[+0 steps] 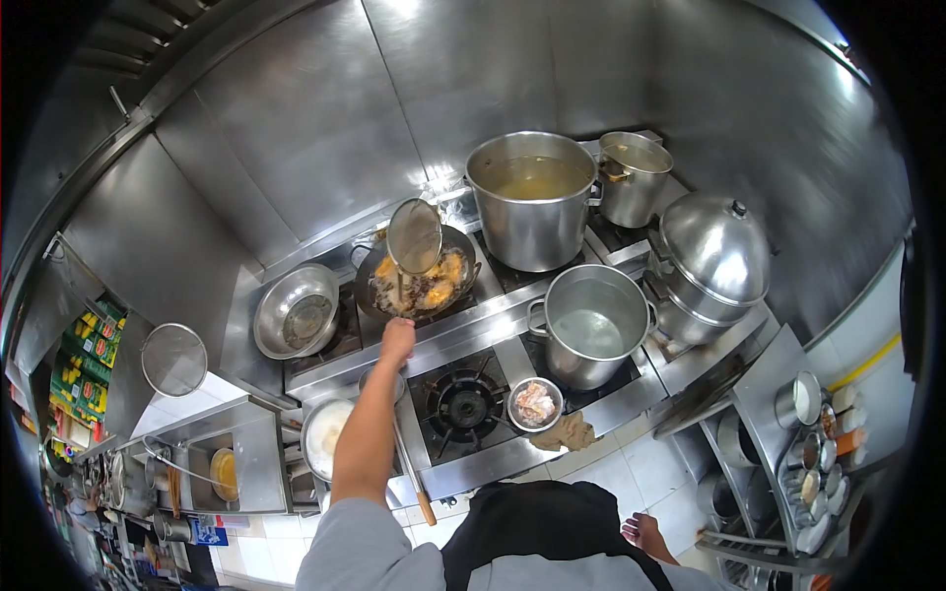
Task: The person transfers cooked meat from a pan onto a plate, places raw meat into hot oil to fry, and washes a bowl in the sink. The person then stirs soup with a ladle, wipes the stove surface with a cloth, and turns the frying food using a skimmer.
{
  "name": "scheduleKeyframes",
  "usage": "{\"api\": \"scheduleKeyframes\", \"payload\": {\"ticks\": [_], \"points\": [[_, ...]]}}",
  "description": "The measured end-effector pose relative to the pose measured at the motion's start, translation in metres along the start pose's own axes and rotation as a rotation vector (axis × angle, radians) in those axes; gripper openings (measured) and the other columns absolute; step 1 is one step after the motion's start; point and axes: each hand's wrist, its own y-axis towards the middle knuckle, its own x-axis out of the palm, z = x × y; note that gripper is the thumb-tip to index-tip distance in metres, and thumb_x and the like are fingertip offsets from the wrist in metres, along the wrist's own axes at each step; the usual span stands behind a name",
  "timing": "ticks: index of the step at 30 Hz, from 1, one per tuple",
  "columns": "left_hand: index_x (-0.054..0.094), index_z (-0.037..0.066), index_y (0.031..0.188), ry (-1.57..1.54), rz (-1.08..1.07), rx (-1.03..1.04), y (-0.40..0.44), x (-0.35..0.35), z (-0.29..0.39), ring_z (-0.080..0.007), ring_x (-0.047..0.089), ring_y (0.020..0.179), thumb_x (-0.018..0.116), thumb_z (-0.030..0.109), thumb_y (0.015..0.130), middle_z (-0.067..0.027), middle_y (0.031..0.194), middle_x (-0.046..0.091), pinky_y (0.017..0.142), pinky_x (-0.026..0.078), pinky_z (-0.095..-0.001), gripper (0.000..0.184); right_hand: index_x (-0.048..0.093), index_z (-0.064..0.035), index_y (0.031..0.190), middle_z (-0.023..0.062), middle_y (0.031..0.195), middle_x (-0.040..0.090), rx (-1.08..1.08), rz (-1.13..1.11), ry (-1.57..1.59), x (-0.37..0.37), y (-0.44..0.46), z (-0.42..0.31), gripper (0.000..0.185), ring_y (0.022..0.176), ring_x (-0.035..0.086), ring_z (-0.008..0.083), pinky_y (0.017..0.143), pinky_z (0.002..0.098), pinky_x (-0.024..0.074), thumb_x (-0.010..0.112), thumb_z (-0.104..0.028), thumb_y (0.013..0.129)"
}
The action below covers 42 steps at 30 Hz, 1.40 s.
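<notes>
My left hand (pixel 398 341) is closed around the handle of a round mesh skimmer (pixel 414 236). The skimmer is raised over a dark wok (pixel 471 283), in which golden pieces of food (pixel 448 271) sit in bubbling oil. Down at my side, my right hand (pixel 645 534) is loosely open, its fingers slightly bent and nothing seen in it. Below my left forearm lies a long-handled tool with a wooden grip (pixel 426 507); my arm partly hides its head. A wide metal basin (pixel 297 311) with a mesh piece inside stands left of the wok.
A tall stockpot (pixel 532 227), a smaller pot (pixel 636 182), a water-filled pot (pixel 596 325) and a lidded steamer (pixel 714 251) crowd the right side. A bowl of pinkish food (pixel 535 405) sits beside the bare burner (pixel 463 402). Another strainer (pixel 174 360) hangs left. Shelves (pixel 769 433) stand right.
</notes>
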Motion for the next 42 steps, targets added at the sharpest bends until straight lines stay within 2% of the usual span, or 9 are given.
{"api": "scheduleKeyframes", "payload": {"ticks": [5, 7, 16, 22, 31, 37, 39, 40, 42], "points": [[0.061, 0.002, 0.091, 0.181, -0.088, 0.104, 0.008, -0.078, -0.025, -0.0188, 0.047, 0.040, 0.049, 0.017, 0.087, -0.0083, 0.063, 0.056, 0.034, 0.034, -0.0335, 0.019, 0.048, -0.0040, 0.122, 0.0143, 0.109, 0.056, -0.031, 0.033, 0.014, -0.007, -0.001, 0.006, 0.034, 0.088, 0.061, 0.0296, 0.069, 0.0439, 0.0554, 0.047, -0.020, 0.093], [0.059, 0.004, 0.087, 0.087, -0.189, -0.094, -0.006, -0.099, -0.018, -0.0148, 0.041, 0.038, 0.047, 0.017, 0.088, -0.0042, 0.057, 0.050, 0.033, 0.029, -0.0310, 0.018, 0.047, -0.0041, 0.125, 0.0151, 0.110, 0.056, -0.015, 0.029, 0.002, -0.012, -0.001, 0.013, 0.036, 0.090, 0.060, 0.0308, 0.070, 0.0453, 0.0550, 0.045, -0.020, 0.093], [0.053, 0.007, 0.094, -0.176, -0.429, -0.333, -0.012, -0.130, -0.015, -0.0091, 0.031, 0.038, 0.041, 0.018, 0.093, 0.0025, 0.052, 0.038, 0.033, 0.023, -0.0259, 0.016, 0.044, -0.0050, 0.127, 0.0161, 0.112, 0.056, 0.035, -0.002, -0.051, -0.012, 0.009, 0.008, 0.037, 0.088, 0.060, 0.0317, 0.072, 0.0469, 0.0549, 0.045, -0.019, 0.093], [0.052, 0.007, 0.095, -0.093, -0.423, -0.292, -0.035, -0.147, 0.012, -0.0078, 0.030, 0.039, 0.041, 0.021, 0.095, 0.0036, 0.054, 0.038, 0.034, 0.025, -0.0253, 0.018, 0.052, -0.0029, 0.115, 0.0142, 0.106, 0.057, -0.059, 0.006, -0.017, 0.003, 0.004, -0.020, 0.029, 0.083, 0.061, 0.0282, 0.069, 0.0434, 0.0549, 0.050, -0.018, 0.091], [0.057, 0.005, 0.092, 0.145, -0.320, -0.093, -0.070, -0.132, 0.022, -0.0116, 0.041, 0.044, 0.043, 0.015, 0.088, -0.0008, 0.060, 0.048, 0.035, 0.028, -0.0272, 0.018, 0.050, -0.0024, 0.117, 0.0146, 0.106, 0.056, -0.024, -0.007, -0.034, 0.001, 0.007, -0.006, 0.031, 0.084, 0.060, 0.0291, 0.070, 0.0448, 0.0548, 0.050, -0.018, 0.091], [0.057, 0.001, 0.086, 0.089, -0.103, 0.076, -0.005, -0.110, -0.016, -0.0188, 0.047, 0.047, 0.046, 0.011, 0.084, -0.0076, 0.061, 0.051, 0.038, 0.033, -0.0342, 0.015, 0.048, -0.0022, 0.121, 0.0156, 0.111, 0.056, 0.019, -0.033, -0.034, -0.001, 0.005, 0.004, 0.034, 0.087, 0.060, 0.0306, 0.071, 0.0459, 0.0546, 0.048, -0.019, 0.092], [0.056, 0.000, 0.083, -0.026, -0.113, -0.037, 0.002, -0.094, 0.002, -0.0221, 0.049, 0.051, 0.048, 0.010, 0.081, -0.0113, 0.062, 0.051, 0.042, 0.036, -0.0361, 0.013, 0.047, -0.0024, 0.117, 0.0173, 0.114, 0.055, 0.028, -0.030, -0.045, 0.001, 0.002, 0.002, 0.028, 0.097, 0.058, 0.0339, 0.081, 0.0459, 0.0510, 0.048, -0.016, 0.092], [0.056, 0.000, 0.083, -0.031, -0.110, -0.036, 0.010, -0.086, 0.009, -0.0221, 0.049, 0.051, 0.048, 0.010, 0.081, -0.0113, 0.062, 0.051, 0.042, 0.036, -0.0361, 0.013, 0.048, -0.0025, 0.116, 0.0173, 0.114, 0.055, 0.030, -0.026, -0.038, 0.003, 0.000, -0.001, 0.028, 0.095, 0.058, 0.0337, 0.080, 0.0465, 0.0514, 0.049, -0.016, 0.092], [0.055, 0.001, 0.080, -0.131, -0.019, -0.276, 0.031, -0.068, 0.012, -0.0228, 0.048, 0.050, 0.047, 0.010, 0.080, -0.0124, 0.065, 0.052, 0.041, 0.036, -0.0353, 0.012, 0.047, -0.0027, 0.121, 0.0173, 0.114, 0.056, 0.003, -0.019, -0.042, 0.006, 0.001, -0.005, 0.033, 0.092, 0.059, 0.0323, 0.075, 0.0457, 0.0533, 0.047, -0.017, 0.092]]}}
